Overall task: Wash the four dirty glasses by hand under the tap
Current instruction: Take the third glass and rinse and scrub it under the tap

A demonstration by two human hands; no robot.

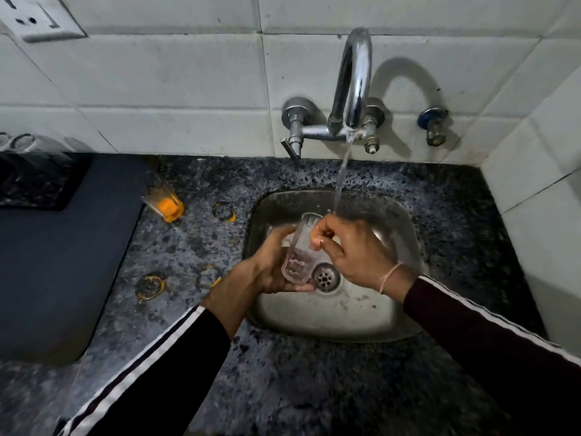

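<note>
A: Entry. Person stood at the steel sink (333,322). The left hand (270,265) was wrapped round the base of a clear ribbed glass (297,253), fingers curled under it, holding it tilted over the sink's drain (327,277). The right hand (349,247) had its fingers bent in at the glass's mouth, apparently rubbing the rim or the inside.

B: And the tap (352,83)?

A: Running. The stream (341,180) fell into the sink just beyond the glass, onto the right hand's knuckles rather than into the glass.

B: Risks, as you judged them?

A: First, slip. Wet glass, wet skin, and only the left hand truly gripped it; a loose hold would have dropped it onto the steel, likely chipping it. Second, fingers pushed inside a narrow mouth: hard pressure could have cracked the rim against the hand. Third, poor rinse, since the water missed the opening.

B: Other glasses?

A: One dirty glass with orange residue (163,199) stood on the granite counter (195,247), left of the sink. Orange rings (150,286) marked the counter nearer the sink. Upturned glasses (22,143) sat far left of the sink; count unclear.

B: So an elbow swing left could have toppled the dirty one.

A: Noted as possible.
</note>
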